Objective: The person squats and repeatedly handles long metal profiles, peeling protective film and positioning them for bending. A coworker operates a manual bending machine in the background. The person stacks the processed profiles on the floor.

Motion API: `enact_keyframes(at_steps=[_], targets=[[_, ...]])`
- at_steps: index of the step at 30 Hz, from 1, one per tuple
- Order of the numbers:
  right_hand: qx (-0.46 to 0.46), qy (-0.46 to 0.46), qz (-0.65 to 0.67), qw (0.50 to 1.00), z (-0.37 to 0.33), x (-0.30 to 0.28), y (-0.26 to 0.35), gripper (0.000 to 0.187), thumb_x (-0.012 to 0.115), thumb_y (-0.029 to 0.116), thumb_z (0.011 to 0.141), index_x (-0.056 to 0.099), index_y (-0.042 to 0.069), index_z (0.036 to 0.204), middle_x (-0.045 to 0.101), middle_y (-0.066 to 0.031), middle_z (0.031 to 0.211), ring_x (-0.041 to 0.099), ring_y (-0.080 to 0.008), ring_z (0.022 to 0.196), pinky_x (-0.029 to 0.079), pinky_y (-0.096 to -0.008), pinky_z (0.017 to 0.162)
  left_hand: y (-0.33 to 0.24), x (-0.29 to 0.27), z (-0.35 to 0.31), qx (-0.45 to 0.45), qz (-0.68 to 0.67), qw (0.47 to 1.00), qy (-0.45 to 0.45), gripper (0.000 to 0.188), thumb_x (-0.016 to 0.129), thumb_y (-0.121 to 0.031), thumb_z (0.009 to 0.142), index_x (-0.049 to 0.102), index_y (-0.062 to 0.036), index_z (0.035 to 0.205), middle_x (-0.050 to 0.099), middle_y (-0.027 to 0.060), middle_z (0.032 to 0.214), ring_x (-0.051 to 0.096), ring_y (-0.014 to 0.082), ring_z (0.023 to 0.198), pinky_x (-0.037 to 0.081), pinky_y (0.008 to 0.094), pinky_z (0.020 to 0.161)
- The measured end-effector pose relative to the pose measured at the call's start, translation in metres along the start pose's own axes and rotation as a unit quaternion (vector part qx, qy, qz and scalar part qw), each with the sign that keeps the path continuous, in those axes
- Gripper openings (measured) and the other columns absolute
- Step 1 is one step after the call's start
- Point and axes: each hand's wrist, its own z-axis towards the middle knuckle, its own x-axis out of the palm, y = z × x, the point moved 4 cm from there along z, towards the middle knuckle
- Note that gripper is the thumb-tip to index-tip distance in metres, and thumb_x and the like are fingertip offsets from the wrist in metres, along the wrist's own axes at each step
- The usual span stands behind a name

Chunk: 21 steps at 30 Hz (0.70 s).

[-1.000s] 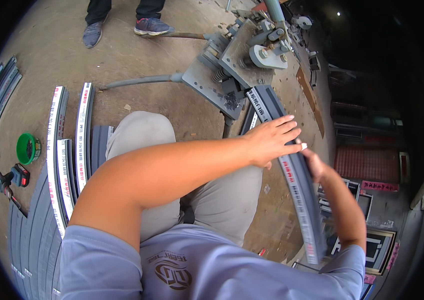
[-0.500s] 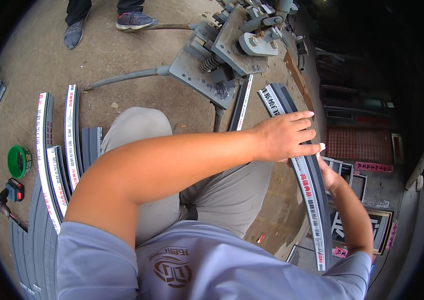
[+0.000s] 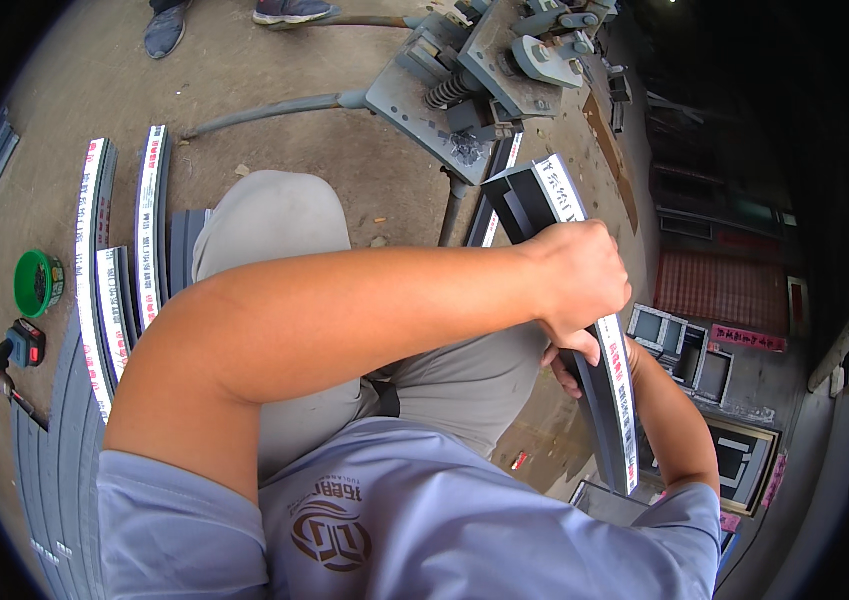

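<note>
A long dark grey metal profile [image 3: 616,390], with printed white film along one face, slants across the right side of my lap. My left hand [image 3: 584,270] is closed over its upper part, the arm reaching straight across my body. Lower down, the fingertips of my right hand [image 3: 563,374] curl round the profile's left edge from beneath; the rest of that hand is hidden behind it. The far end is turned so that its hollow, dark side shows.
A grey steel punching machine [image 3: 474,85] with long legs stands ahead. More film-covered profiles [image 3: 151,230] lie at the left, near a green basket [image 3: 36,283] and a cordless drill [image 3: 9,355]. A person's shoes [image 3: 165,32] show at the far edge. Framed panels [image 3: 744,460] stand at right.
The profile has rolled about its length, bringing its dark side into sight. My left fingers, spread over it before, have closed round it. Right fingertips now show at its left edge.
</note>
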Motion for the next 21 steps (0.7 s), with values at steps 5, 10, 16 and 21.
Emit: enact_keyframes(at_steps=[5, 10, 16, 21], targets=[[0.051, -0.024, 0.051, 0.997, 0.004, -0.006, -0.009, 0.063, 0.064, 0.052, 0.100, 0.069, -0.008, 0.118, 0.073, -0.0245, 0.086, 0.076, -0.0319, 0.073, 0.065, -0.0411, 0.067, 0.003, -0.005, -0.001, -0.052, -0.025, 0.995, 0.083, 0.074, 0.067, -0.080, 0.080, 0.081, -0.0078, 0.083, 0.077, 0.0085, 0.080, 0.077, 0.0296, 0.081, 0.059, 0.0407, 0.072], [0.010, -0.244, -0.008, 0.970, -0.003, -0.034, 0.001, 0.046, 0.063, 0.041, 0.105, 0.072, -0.003, 0.115, 0.075, -0.0180, 0.091, 0.076, -0.0260, 0.078, 0.064, -0.0362, 0.069, 0.019, -0.002, -0.003, -0.085, -0.046, 0.985, 0.145, 0.076, 0.067, -0.079, 0.082, 0.081, -0.0046, 0.082, 0.076, 0.0127, 0.077, 0.077, 0.0327, 0.079, 0.060, 0.0427, 0.072], [-0.328, -0.481, -0.286, 0.761, -0.030, -0.013, 0.069, 0.027, 0.055, 0.020, 0.110, 0.069, 0.003, 0.094, 0.072, -0.0073, 0.084, 0.066, -0.0154, 0.079, 0.052, -0.0296, 0.078, 0.037, 0.006, -0.007, -0.121, -0.049, 0.974, 0.183, 0.081, 0.062, -0.082, 0.084, 0.081, -0.0034, 0.084, 0.077, 0.0143, 0.083, 0.078, 0.0331, 0.087, 0.061, 0.0429, 0.076], [-0.593, -0.067, -0.191, 0.780, -0.062, 0.126, 0.097, 0.042, 0.060, 0.033, 0.106, 0.053, 0.005, 0.075, 0.063, -0.0145, 0.074, 0.062, -0.0215, 0.066, 0.050, -0.0334, 0.064, 0.043, 0.015, -0.003, -0.174, -0.042, 0.949, 0.261, 0.082, 0.060, -0.083, 0.085, 0.083, -0.0063, 0.103, 0.080, 0.0133, 0.103, 0.077, 0.0296, 0.103, 0.060, 0.0399, 0.088]])
